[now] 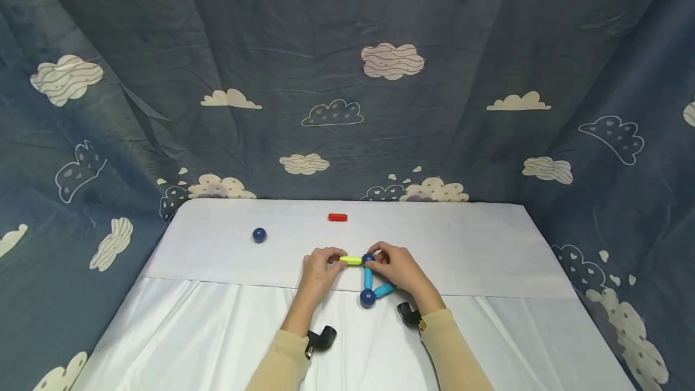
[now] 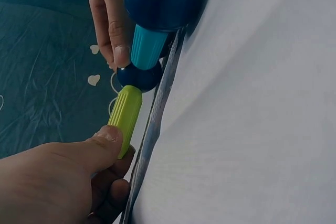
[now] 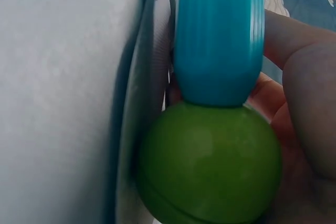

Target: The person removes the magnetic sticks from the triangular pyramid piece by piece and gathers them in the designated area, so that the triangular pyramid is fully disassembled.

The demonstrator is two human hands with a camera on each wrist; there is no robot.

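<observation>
The fingers (image 2: 119, 190) of the left hand (image 1: 319, 270) are closed with the thumb on the left end of a ribbed yellow-green rod (image 1: 352, 260), which is laid sideways across the middle of the tabletop (image 1: 217, 258). The right end of this rod is set against a dark blue ball (image 1: 368, 258), and that ball is pinched between the thumb and fingers of the right hand (image 1: 399, 267). From the same ball a light blue rod (image 1: 368, 278) is run toward the near side, where it is joined to a second dark blue ball (image 1: 367, 298). To this nearer ball a slanted light blue rod (image 1: 385, 290) is also joined, pointed to the right and slightly far, its other end being covered by the right hand in the head view. In the right wrist view a green ball (image 3: 210, 166) is seen joined to the end of a light blue rod, just beside the right hand. Well apart from the hands, a loose dark blue ball (image 1: 259, 235) is placed at the far left, and a red rod (image 1: 338, 217) is laid sideways near the far edge. The tabletop is covered in white cloth and is backed by a dark blue cloud-patterned curtain (image 1: 304, 29).
</observation>
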